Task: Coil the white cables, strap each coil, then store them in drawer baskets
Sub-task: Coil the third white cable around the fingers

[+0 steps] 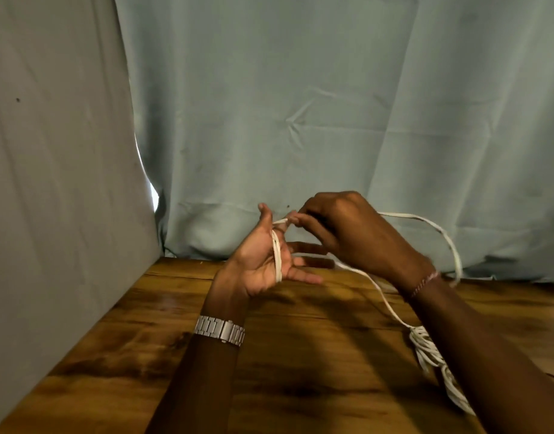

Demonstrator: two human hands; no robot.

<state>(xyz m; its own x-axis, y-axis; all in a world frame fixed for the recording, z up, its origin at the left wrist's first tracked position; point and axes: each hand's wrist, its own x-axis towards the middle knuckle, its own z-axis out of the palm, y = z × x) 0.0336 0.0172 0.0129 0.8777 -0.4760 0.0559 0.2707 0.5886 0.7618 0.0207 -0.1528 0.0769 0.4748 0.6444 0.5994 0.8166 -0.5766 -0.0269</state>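
My left hand (pixel 269 264) is raised palm up above the wooden table (pixel 181 355), fingers spread, with a few turns of white cable (pixel 277 258) wound across the palm. My right hand (pixel 338 227) pinches the same cable just above the left fingertips. From there the cable loops out to the right (pixel 451 242) and another strand runs down under my right forearm to a tangled heap of white cable (pixel 425 349) lying on the table. Part of that heap is hidden by my right arm.
A pale green cloth (pixel 300 120) hangs along the back of the table and a grey cloth (pixel 56 183) covers the left side. A metal watch (pixel 219 332) is on my left wrist and a thin bracelet (pixel 424 281) on my right.
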